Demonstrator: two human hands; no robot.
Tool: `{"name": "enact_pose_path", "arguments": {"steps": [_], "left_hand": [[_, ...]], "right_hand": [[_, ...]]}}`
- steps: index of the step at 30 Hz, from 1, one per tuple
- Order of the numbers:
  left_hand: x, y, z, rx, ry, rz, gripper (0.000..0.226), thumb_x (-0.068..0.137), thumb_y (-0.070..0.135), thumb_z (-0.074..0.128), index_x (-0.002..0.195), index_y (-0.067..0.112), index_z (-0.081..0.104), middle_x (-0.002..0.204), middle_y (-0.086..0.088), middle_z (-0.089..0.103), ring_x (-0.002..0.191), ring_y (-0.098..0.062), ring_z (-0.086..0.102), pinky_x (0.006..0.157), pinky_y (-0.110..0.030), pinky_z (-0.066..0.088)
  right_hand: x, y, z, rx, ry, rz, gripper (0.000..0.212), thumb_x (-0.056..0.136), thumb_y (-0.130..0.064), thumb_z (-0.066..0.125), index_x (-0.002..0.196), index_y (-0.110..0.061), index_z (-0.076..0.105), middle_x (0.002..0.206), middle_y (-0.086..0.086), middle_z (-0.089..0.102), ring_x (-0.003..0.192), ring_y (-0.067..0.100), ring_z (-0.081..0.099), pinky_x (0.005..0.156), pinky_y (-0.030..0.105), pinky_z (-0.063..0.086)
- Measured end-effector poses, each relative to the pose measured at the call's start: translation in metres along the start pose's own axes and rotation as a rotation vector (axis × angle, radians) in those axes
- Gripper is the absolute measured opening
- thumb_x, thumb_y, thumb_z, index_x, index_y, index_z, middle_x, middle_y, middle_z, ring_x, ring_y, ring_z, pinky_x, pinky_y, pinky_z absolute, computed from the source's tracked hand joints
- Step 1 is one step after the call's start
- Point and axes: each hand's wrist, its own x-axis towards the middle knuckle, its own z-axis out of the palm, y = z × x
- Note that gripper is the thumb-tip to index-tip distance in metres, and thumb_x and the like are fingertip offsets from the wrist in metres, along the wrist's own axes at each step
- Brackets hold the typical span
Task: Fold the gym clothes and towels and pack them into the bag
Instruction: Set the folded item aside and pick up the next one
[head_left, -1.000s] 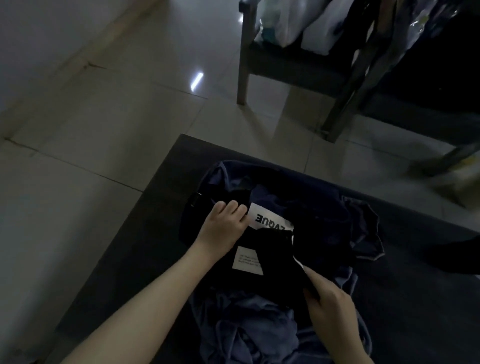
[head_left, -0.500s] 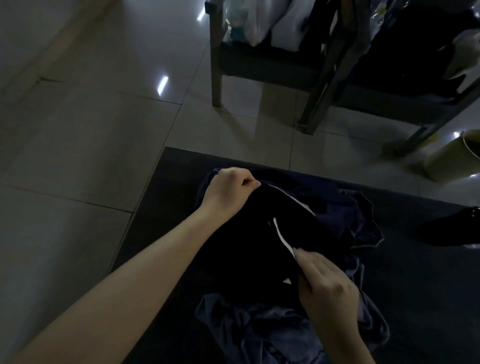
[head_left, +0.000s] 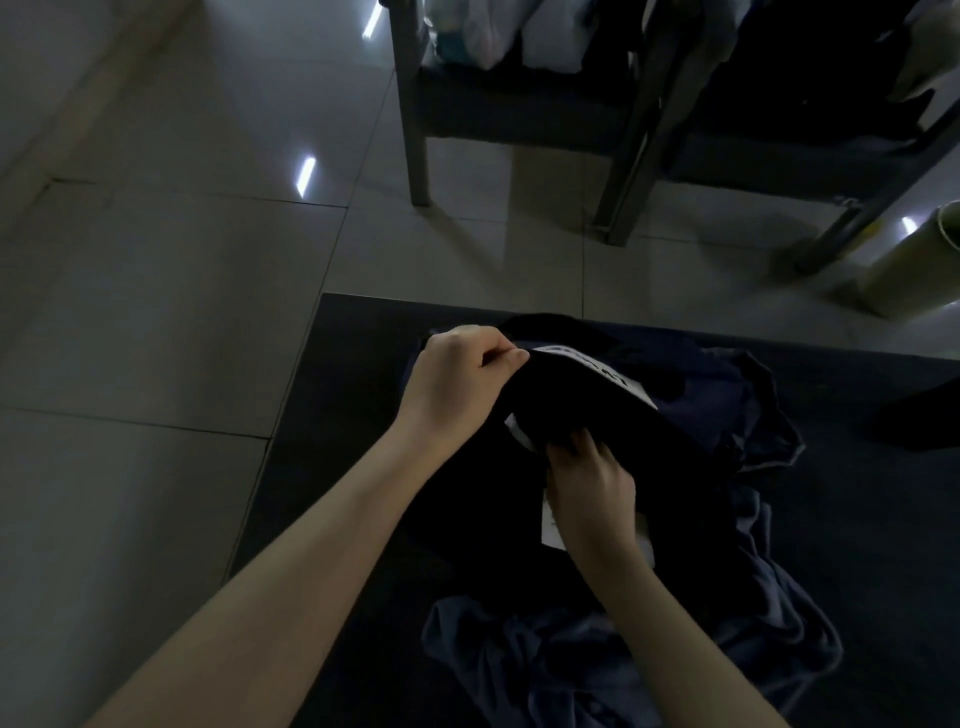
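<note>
Both our hands stretch the black fabric garment diagonally, left hand pinching farther, right hand gripping nearer; dark mat extends left.

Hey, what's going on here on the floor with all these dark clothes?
A person is handling a black garment with a white printed panel. The left hand pinches its upper edge and the right hand grips it lower down. The garment is held over a rumpled heap of navy blue clothes on a dark mat on the pale tiled floor. Nothing looks neatly folded yet, and I can't make out a bag.
</note>
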Motion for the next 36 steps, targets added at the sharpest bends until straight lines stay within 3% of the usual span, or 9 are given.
{"name": "enact_pose_path", "arguments": {"steps": [4,7,10,15,21,24,27,32,36], "left_hand": [[0.003,0.003,0.000,0.012,0.025,-0.014,0.014,0.089,0.022,0.065,0.089,0.010,0.072,0.083,0.001,0.066,0.076,-0.011,0.060,0.071,-0.025,0.049],[-0.004,0.002,0.002,0.045,-0.008,-0.014,0.015,0.089,0.021,0.064,0.090,0.008,0.071,0.085,0.000,0.064,0.077,-0.014,0.059,0.072,-0.029,0.049],[-0.017,0.002,0.007,0.086,-0.047,-0.021,0.015,0.090,0.022,0.062,0.095,0.010,0.069,0.093,-0.001,0.062,0.079,-0.014,0.056,0.073,-0.032,0.049],[-0.043,0.003,0.021,0.213,-0.100,0.015,0.021,0.093,0.020,0.057,0.107,0.007,0.065,0.106,-0.003,0.060,0.094,-0.021,0.059,0.078,-0.037,0.051],[-0.084,0.005,0.042,0.522,-0.351,-0.022,0.044,0.096,0.032,0.048,0.138,0.017,0.046,0.141,0.003,0.041,0.127,-0.020,0.040,0.100,-0.036,0.036],[-0.106,0.011,0.050,0.603,-0.302,-0.078,0.055,0.096,0.032,0.048,0.146,0.019,0.031,0.152,0.005,0.028,0.140,-0.018,0.025,0.110,-0.037,0.024],[-0.139,0.025,0.062,0.599,-0.183,-0.076,0.049,0.089,0.024,0.059,0.136,0.015,0.049,0.143,-0.001,0.043,0.135,-0.023,0.036,0.108,-0.041,0.029],[-0.214,0.045,0.102,0.450,-0.114,-0.041,0.018,0.085,0.013,0.062,0.102,0.012,0.068,0.101,-0.003,0.064,0.097,-0.025,0.061,0.079,-0.040,0.050],[-0.270,0.053,0.145,0.421,-0.335,-0.325,0.039,0.100,0.033,0.039,0.136,0.019,0.044,0.136,0.002,0.043,0.127,-0.021,0.041,0.102,-0.037,0.038]], "right_hand": [[0.009,-0.002,0.006,-0.008,-0.031,0.018,0.032,0.044,0.004,0.085,0.069,-0.007,0.069,0.071,0.013,0.063,0.044,0.026,0.056,0.032,0.020,0.032],[-0.019,0.001,0.008,0.077,-0.105,0.011,0.046,0.052,0.003,0.083,0.096,-0.007,0.072,0.093,0.013,0.069,0.063,0.027,0.066,0.038,0.024,0.045],[-0.048,0.008,0.000,0.195,-0.158,0.013,0.056,0.065,-0.001,0.079,0.118,-0.003,0.063,0.122,0.016,0.063,0.100,0.030,0.067,0.069,0.030,0.057],[-0.088,0.024,-0.009,0.238,-0.221,0.028,0.047,0.075,-0.008,0.071,0.122,-0.006,0.061,0.129,0.014,0.059,0.118,0.031,0.057,0.100,0.041,0.041],[-0.127,0.036,-0.009,0.321,-0.283,0.120,0.046,0.082,-0.018,0.063,0.128,-0.011,0.058,0.136,0.008,0.054,0.127,0.028,0.049,0.103,0.042,0.039],[-0.149,0.048,-0.012,0.357,-0.314,0.132,0.044,0.081,-0.015,0.067,0.124,-0.013,0.060,0.134,0.005,0.056,0.123,0.027,0.053,0.097,0.040,0.045],[-0.177,0.067,-0.021,0.370,-0.381,0.110,0.041,0.085,-0.018,0.064,0.126,-0.017,0.059,0.135,0.001,0.055,0.124,0.024,0.051,0.099,0.041,0.044],[-0.218,0.104,-0.034,0.396,-0.562,0.092,0.047,0.095,-0.029,0.052,0.140,-0.022,0.043,0.147,-0.006,0.040,0.134,0.021,0.038,0.106,0.036,0.033],[-0.244,0.126,-0.034,0.339,-0.753,0.076,0.052,0.096,-0.042,0.044,0.145,-0.027,0.032,0.150,-0.009,0.033,0.134,0.016,0.034,0.106,0.030,0.030]]}}
